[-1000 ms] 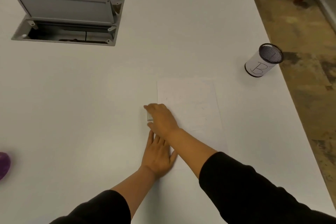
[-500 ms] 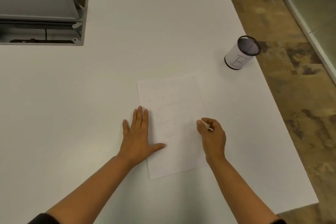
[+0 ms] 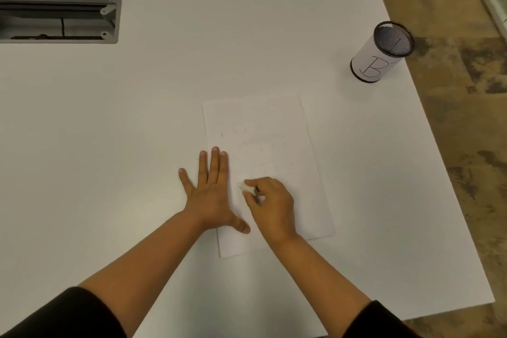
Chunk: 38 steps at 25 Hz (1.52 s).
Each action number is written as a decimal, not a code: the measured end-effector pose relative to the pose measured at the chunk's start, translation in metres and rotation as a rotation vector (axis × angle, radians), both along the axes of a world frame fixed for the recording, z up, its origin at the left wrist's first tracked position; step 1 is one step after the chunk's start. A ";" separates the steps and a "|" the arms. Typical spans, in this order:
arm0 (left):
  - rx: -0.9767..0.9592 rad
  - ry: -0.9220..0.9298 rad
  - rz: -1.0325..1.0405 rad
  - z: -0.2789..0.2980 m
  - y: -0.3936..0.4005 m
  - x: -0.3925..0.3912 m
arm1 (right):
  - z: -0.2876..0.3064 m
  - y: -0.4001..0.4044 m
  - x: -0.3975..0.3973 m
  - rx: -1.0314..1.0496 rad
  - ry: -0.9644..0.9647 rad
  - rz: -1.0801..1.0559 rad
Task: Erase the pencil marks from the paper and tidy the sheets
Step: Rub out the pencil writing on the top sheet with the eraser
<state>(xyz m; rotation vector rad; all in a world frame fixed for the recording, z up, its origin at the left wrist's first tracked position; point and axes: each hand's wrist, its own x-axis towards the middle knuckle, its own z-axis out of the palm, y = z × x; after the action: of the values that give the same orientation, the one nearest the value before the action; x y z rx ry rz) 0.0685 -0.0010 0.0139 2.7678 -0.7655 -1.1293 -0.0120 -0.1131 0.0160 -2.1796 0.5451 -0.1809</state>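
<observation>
A white sheet of paper [image 3: 277, 129] with faint pencil marks lies on the white table [image 3: 109, 145]. My left hand [image 3: 211, 195] lies flat with fingers spread, pressing on the sheet's left edge. My right hand [image 3: 270, 206] pinches a small white eraser [image 3: 245, 187] and holds it down on the paper just right of my left hand's fingers. Whether more than one sheet lies there I cannot tell.
A mesh pen cup [image 3: 382, 56] wrapped in white paper marked "B" stands at the table's right edge. An open grey cable hatch [image 3: 59, 0] is set in the table at far left. The table edge runs diagonally on the right, with patterned floor [image 3: 466, 118] beyond.
My right hand picked up the eraser left of the sheet, swung to the right side, then came back left onto the paper's middle. My left hand stays flat on the sheet's left edge.
</observation>
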 end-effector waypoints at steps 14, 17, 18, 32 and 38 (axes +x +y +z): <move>0.065 0.025 0.011 0.004 -0.003 0.000 | -0.006 -0.006 -0.011 -0.028 -0.040 0.074; 0.056 0.019 0.008 0.004 -0.003 0.001 | -0.005 -0.009 -0.019 -0.011 -0.041 0.106; 0.060 0.016 0.005 0.005 -0.003 0.001 | -0.006 -0.011 -0.002 -0.017 -0.042 0.117; 0.078 0.018 0.008 0.007 -0.005 0.001 | -0.006 -0.011 0.032 -0.055 -0.025 0.171; 0.086 0.031 0.010 0.009 -0.006 0.001 | -0.003 -0.014 0.014 -0.057 -0.037 0.221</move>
<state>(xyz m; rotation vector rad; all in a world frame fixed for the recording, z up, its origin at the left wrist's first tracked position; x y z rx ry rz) 0.0697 -0.0072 0.0226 2.8125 -0.7161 -1.2294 0.0021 -0.1272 0.0125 -2.2688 0.2783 -0.1180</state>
